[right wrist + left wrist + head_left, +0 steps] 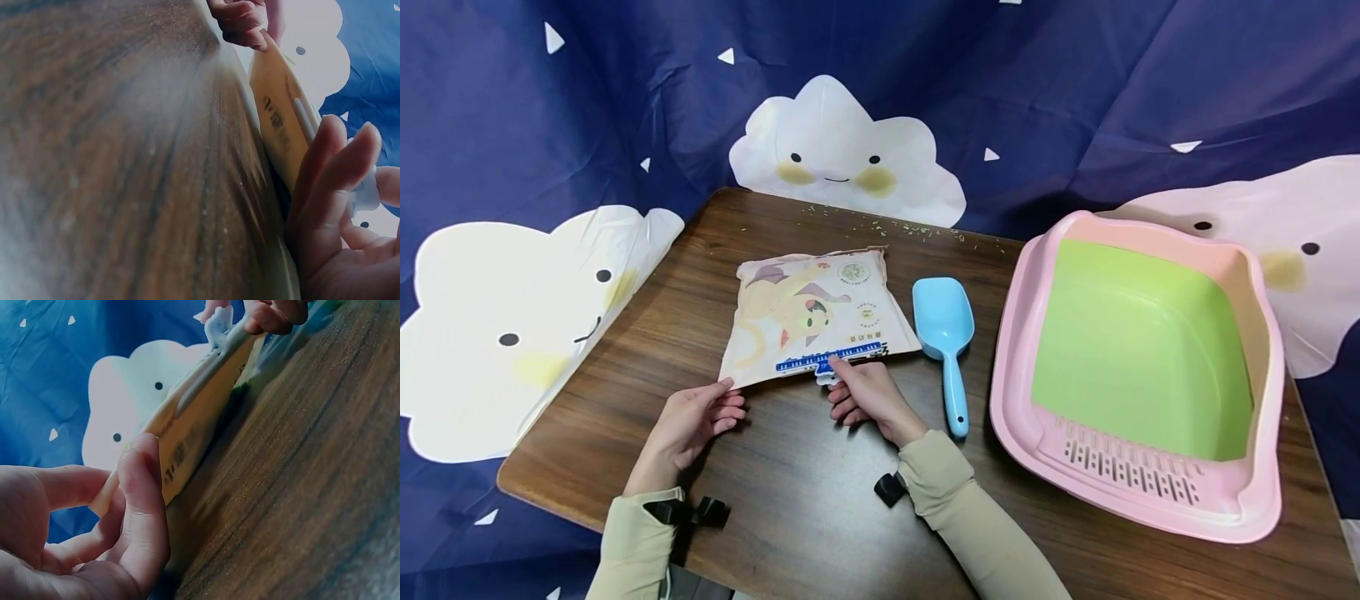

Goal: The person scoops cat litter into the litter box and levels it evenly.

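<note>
At the far left, beyond the bag's left side, hangs a dark blue curtain (pixel 625 67) printed with smiling clouds. The left forearm, in a beige sleeve (pixel 638 537) with a black strap at the wrist, slants up from the near side to the bag's near left corner. There the left hand (pixel 685 427) grasps that corner, thumb on top and the other fingers bent beneath it. The bag (pixel 805 304), pale with a cartoon cat on its face, is on the wooden table (pixel 797 483), its near edge held up from the tabletop so that the wrist views show print on the underside. Light crumbs (pixel 883 225) are scattered beyond the bag, toward the table's far edge. A blue clip (pixel 808 362) runs along the bag's near edge. The right hand (pixel 874 402) pinches the clip's tab, thumb laid over it and the other fingers curled below; its forearm reaches in diagonally from the near right of the bag, the wrist low and turned inward. Just beside the bag's right edge lies a light blue scoop (pixel 944 329), handle toward the person. Farther right of the bag stands a pink litter box (pixel 1024 333) with a green inside and a slotted panel on its near side.
</note>
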{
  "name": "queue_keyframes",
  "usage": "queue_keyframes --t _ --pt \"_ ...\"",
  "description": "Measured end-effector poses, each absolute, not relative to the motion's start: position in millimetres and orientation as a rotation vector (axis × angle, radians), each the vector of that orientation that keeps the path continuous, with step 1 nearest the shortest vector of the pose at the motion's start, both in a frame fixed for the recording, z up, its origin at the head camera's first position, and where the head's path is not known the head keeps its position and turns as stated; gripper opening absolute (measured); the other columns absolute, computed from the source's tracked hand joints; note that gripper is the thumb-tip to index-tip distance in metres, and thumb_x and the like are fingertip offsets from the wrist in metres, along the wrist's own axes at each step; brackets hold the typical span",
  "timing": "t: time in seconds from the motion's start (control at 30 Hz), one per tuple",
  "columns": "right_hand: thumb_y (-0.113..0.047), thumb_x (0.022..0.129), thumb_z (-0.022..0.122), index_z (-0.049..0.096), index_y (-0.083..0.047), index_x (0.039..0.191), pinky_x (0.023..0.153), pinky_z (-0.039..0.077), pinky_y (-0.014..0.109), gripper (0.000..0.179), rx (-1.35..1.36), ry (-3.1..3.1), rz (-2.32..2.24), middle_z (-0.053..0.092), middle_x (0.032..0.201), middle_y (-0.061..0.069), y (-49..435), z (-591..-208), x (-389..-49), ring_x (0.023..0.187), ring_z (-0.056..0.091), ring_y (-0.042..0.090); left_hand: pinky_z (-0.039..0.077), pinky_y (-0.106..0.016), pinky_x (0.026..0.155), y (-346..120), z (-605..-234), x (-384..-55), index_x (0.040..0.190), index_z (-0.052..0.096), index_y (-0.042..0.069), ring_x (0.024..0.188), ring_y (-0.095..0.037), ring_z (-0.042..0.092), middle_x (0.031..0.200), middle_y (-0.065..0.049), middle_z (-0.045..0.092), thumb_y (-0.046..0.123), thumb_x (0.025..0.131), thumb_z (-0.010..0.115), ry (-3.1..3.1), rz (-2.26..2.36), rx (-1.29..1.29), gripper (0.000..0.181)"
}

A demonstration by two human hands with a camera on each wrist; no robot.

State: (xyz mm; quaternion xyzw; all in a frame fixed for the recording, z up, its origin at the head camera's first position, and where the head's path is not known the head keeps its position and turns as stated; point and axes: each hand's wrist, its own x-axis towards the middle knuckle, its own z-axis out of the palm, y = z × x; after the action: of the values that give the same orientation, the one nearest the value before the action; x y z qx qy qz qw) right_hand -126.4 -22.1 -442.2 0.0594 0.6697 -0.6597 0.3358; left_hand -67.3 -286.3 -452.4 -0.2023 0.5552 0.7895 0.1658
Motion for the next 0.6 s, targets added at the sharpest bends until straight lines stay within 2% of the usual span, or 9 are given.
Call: queue_keyframes --t 0.37,0.6 --pt "-0.057 0.076 0.058 0.065 0.003 0.085 0.039 0.046 0.023 0.061 0.193 1.790 -1.687 0.063 0.061 0.004 -26.4 -445.6 -127.2 0.046 0.060 0.011 0.051 -0.021 0.056 -287.3 -453.9 -68.3 0.083 0.065 0.006 0.059 -0.009 0.062 0.072 0.000 0.065 0.021 0.090 0.054 1.557 2.242 -0.537 0.020" --pt "-0.053 0.077 0.060 0.065 0.002 0.083 0.040 0.047 0.022 0.056 0.188 1.759 -1.717 0.063 0.061 0.004 -26.8 -445.7 -126.8 0.046 0.059 0.011 0.051 -0.021 0.056 -287.2 -453.8 -68.6 0.083 0.065 0.006 0.059 -0.009 0.062 0.072 0.000 0.065 0.021 0.090 0.054 1.549 2.241 -0.542 0.020"
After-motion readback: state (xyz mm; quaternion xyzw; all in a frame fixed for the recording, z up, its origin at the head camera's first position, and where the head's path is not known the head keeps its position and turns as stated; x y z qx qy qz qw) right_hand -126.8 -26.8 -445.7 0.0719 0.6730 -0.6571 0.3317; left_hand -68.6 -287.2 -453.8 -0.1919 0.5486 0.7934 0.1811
